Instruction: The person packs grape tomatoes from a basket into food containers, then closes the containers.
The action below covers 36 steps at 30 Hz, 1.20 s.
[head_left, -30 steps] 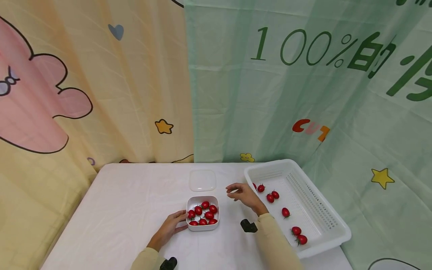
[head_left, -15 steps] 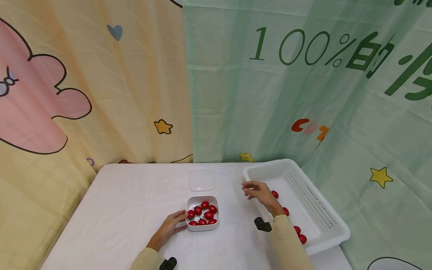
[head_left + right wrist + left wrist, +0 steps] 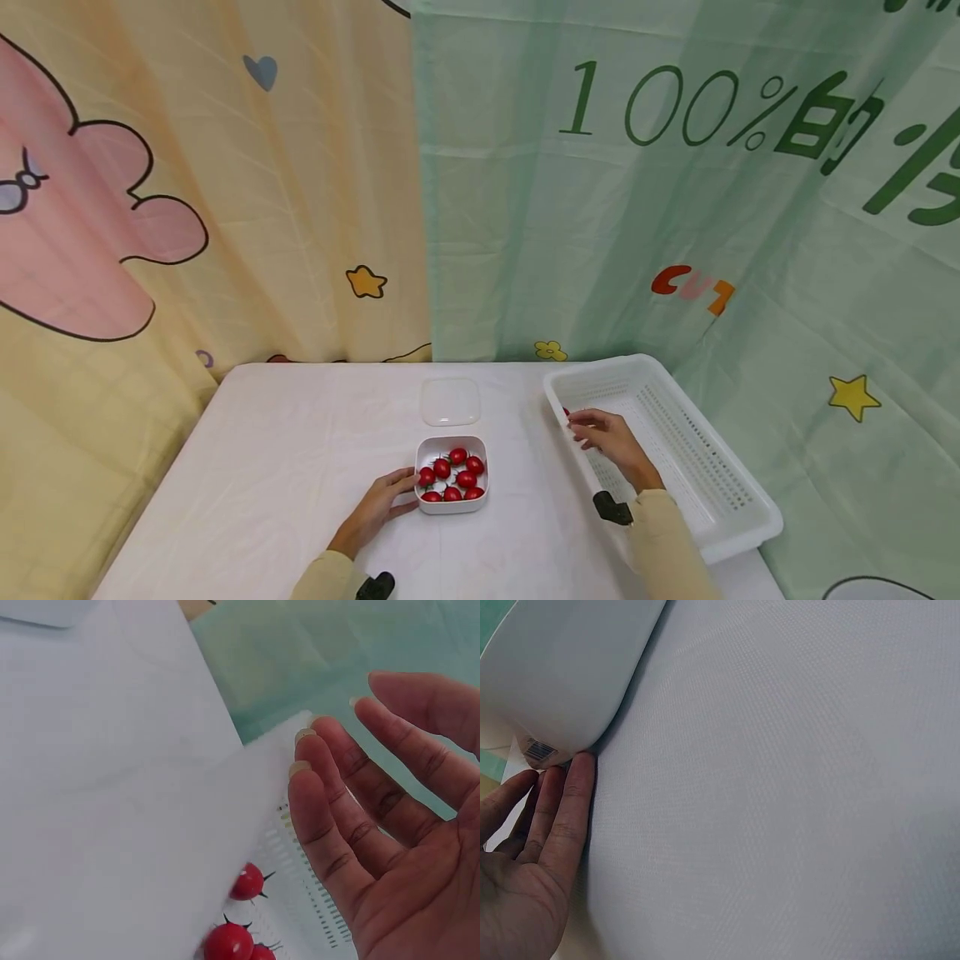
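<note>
A small white box holding several red cherry tomatoes stands in the middle of the table. My left hand rests against its left side; in the left wrist view the extended fingertips touch the box near a barcode label. Over the left side of a white perforated basket is my right hand, fingers loosely bent and holding nothing. One tomato peeks out beside its fingertips. The right wrist view shows a few more tomatoes in the basket, below the hand.
A clear square lid lies on the white tablecloth behind the box. The basket takes up the table's right side, its raised rim running along my right forearm. Printed curtains hang behind and to the right of the table.
My right hand has moved right, from between box and basket to over the basket, now covering most of the tomatoes there from the head camera. The left hand and the box have stayed put.
</note>
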Each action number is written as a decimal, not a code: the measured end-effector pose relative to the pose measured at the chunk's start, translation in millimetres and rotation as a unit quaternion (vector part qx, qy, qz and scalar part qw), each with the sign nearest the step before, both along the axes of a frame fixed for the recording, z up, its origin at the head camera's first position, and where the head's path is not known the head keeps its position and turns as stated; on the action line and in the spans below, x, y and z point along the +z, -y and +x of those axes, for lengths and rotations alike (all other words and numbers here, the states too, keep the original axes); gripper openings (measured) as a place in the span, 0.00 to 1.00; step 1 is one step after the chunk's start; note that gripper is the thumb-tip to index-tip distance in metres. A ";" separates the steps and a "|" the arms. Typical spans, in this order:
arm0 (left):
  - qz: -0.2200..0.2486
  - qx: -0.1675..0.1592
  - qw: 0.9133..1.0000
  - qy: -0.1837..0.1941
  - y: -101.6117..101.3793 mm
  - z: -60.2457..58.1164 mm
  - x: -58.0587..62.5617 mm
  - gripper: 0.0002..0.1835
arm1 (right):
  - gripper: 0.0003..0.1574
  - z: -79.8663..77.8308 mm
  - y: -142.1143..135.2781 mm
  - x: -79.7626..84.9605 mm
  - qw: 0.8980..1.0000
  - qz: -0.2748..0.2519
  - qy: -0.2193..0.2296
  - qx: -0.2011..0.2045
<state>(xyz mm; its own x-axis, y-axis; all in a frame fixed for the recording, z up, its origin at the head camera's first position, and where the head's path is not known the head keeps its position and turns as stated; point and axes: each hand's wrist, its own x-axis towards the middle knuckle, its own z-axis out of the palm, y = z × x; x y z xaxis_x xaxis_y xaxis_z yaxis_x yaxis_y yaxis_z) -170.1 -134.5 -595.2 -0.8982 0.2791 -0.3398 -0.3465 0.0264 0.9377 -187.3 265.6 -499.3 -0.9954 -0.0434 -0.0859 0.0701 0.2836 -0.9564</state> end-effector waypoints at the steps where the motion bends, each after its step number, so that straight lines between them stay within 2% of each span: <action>1: 0.000 0.000 1.000 0.000 0.0 -0.2 -0.4 0.32 | 0.22 1.4 -3.1 -0.3 1.000 0.003 0.004 -0.004; 7: 0.002 0.003 1.000 0.007 0.4 -2.4 -2.8 0.33 | 0.22 10.7 -26.5 -5.8 1.000 0.016 0.008 -0.015; 14: 0.002 0.005 1.000 0.007 0.7 -3.4 -3.0 0.33 | 0.23 21.7 -53.7 -13.7 0.995 0.082 0.048 -0.026; 16: 0.003 0.004 1.000 0.007 0.8 -2.9 -3.0 0.34 | 0.24 26.1 -59.5 -13.6 0.994 0.091 0.065 -0.015; 22: 0.004 0.001 1.000 0.004 0.6 -2.8 -3.1 0.34 | 0.28 33.6 -75.9 -13.5 0.990 0.079 0.098 0.056; 29: 0.010 0.002 1.000 0.008 0.5 -2.9 -5.0 0.33 | 0.28 36.4 -92.3 -18.6 0.984 0.089 0.124 0.088; 32: 0.011 -0.002 1.000 0.006 0.9 -2.3 -4.6 0.33 | 0.27 37.7 -96.2 -19.7 0.982 0.094 0.135 0.091; 36: 0.012 -0.003 1.000 0.004 1.6 -1.8 -3.6 0.33 | 0.24 40.2 -96.4 -19.8 0.976 0.119 0.171 0.062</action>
<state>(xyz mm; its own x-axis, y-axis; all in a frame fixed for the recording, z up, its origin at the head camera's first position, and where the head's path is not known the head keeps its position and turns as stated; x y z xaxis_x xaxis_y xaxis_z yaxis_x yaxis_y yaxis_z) -171.9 -136.1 -598.8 -0.8938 0.2929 -0.3396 -0.3533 0.0065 0.9355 -147.1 362.1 -519.1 -0.8954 -0.0990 -0.4341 0.3246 0.5221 -0.7887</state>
